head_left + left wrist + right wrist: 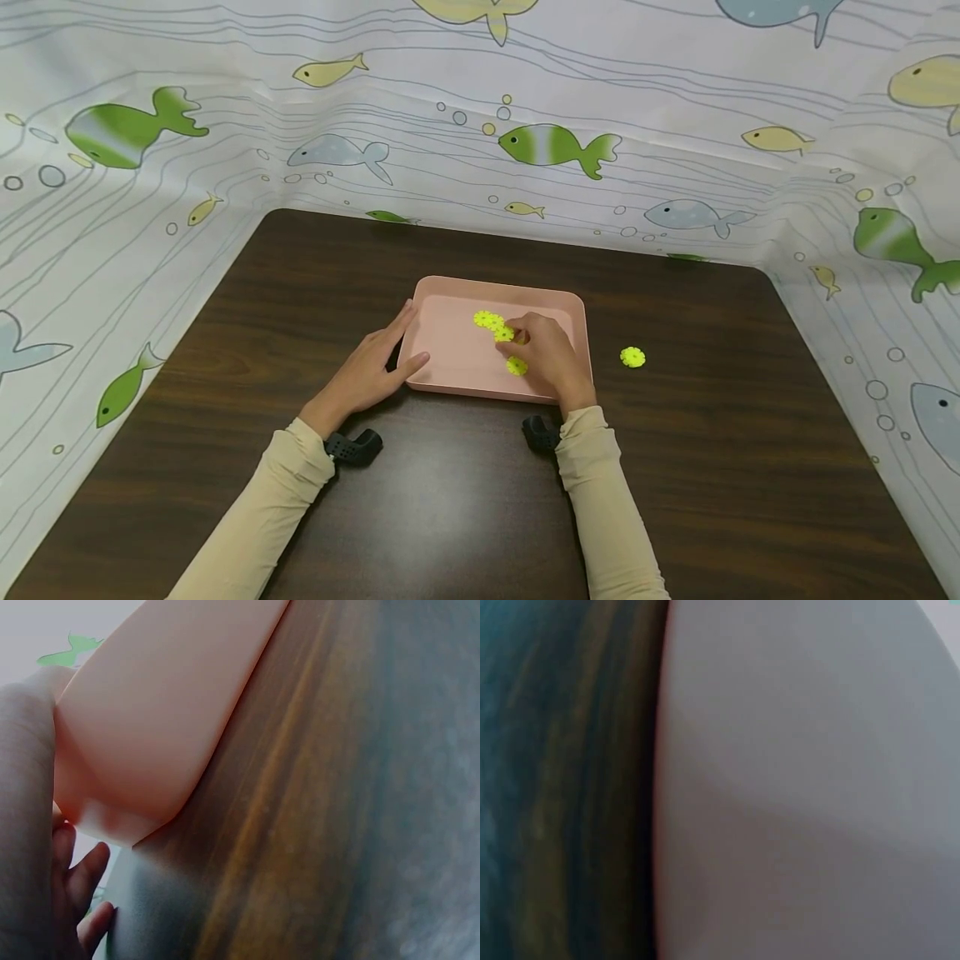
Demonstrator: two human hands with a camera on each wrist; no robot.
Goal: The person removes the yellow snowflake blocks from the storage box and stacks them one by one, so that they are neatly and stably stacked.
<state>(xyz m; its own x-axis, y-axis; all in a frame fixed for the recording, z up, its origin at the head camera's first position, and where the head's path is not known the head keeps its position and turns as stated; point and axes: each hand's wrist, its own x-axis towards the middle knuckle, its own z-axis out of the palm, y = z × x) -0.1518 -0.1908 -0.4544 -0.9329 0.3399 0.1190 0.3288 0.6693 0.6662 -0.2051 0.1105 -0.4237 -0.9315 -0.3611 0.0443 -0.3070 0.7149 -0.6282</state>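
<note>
A pink tray (457, 367) lies on the dark wooden table, and its wall fills part of the left wrist view. My left hand (367, 367) grips the tray's left end, with the thumb over the rim and the fingers along the outside. Over the right half of the tray, my right hand (551, 350) pinches a yellow notched, flower-shaped disc (503, 334) between thumb and fingers. Two similar discs (484, 319) adjoin it at the upper left; whether they are joined cannot be told. Another yellow disc (516, 366) is below the fingertips. The right wrist view shows no fingers.
One more yellow disc (633, 357) lies on the table (712, 417) to the right of the tray. A white fish-patterned curtain (420, 125) stands around the back and sides of the table. Black wrist cameras (356, 448) sit beneath both wrists, near the tray's front edge.
</note>
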